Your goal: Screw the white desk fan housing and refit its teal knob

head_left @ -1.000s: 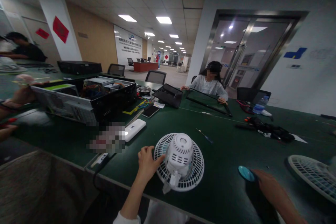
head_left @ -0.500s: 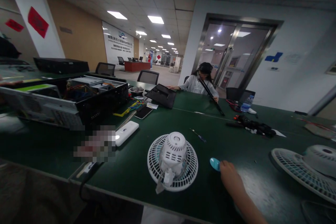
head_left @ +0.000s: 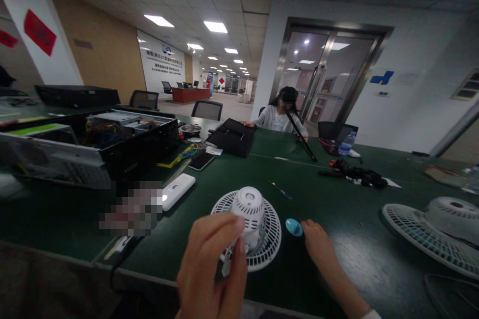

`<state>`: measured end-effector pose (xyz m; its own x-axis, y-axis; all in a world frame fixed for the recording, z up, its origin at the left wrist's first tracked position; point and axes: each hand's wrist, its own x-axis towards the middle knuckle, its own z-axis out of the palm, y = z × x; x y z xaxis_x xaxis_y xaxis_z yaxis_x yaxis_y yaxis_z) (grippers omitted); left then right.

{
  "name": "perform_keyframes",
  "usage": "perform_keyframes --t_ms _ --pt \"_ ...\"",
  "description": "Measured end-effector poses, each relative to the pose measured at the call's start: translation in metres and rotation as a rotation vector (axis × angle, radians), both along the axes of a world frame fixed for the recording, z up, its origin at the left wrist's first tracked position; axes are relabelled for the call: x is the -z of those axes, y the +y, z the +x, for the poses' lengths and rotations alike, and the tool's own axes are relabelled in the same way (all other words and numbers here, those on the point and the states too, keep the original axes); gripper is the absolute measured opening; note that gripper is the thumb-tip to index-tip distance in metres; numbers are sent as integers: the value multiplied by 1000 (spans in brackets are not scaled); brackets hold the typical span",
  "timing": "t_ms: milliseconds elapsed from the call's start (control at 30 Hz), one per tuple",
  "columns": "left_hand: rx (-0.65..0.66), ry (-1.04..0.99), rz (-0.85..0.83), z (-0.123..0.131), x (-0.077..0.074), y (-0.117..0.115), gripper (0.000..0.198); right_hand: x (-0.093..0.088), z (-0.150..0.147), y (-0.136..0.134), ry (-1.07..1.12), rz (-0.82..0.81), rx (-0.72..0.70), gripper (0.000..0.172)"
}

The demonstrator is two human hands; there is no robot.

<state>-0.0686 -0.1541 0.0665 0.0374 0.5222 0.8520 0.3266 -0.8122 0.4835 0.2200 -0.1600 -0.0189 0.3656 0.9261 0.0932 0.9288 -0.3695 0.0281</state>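
A small white fan [head_left: 262, 219] lies grille-down on the green table [head_left: 337, 209], its round motor housing facing up. My left hand [head_left: 213, 271] is raised close in front of it, fingers curled around the housing and a white stub at the fan's near edge. My right hand [head_left: 318, 244] rests on the table to the right of the fan. Its closed fingertips are on a small blue disc [head_left: 294, 227].
A second white fan [head_left: 430, 239] lies at the right. A white box [head_left: 177, 190], a phone [head_left: 202, 160], an open computer case [head_left: 93, 144] and a small screwdriver [head_left: 281, 191] are on the table. Across it a person [head_left: 279, 117] handles a black frame.
My left hand left the fan, then came back up in front of it. My right hand slid the blue disc left toward the fan. The view turned right.
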Motion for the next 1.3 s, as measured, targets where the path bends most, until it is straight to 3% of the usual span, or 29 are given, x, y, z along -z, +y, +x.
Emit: perform_keyframes --t_ms 133,233,333,467,600,800,1067,1300 --pt "9 139 -220 24 19 35 48 2 8 -5 63 67 -23 39" --pt "102 158 -459 36 43 53 65 1 15 -8 138 130 -69 36" --pt "219 90 -622 40 54 59 71 -3 20 -9 223 202 -122 33" --pt "337 0 -691 40 47 66 72 -11 20 -8 337 293 -183 28" --pt "422 33 -718 42 35 77 73 -18 14 -5 441 358 -207 27" --pt "518 34 -817 44 35 83 76 -32 1 2 887 489 -182 26" --pt "455 9 -778 48 35 86 71 -63 -29 21 1397 557 -125 33" --pt "403 -11 -696 64 47 88 67 -94 -54 49 1554 573 -325 32"
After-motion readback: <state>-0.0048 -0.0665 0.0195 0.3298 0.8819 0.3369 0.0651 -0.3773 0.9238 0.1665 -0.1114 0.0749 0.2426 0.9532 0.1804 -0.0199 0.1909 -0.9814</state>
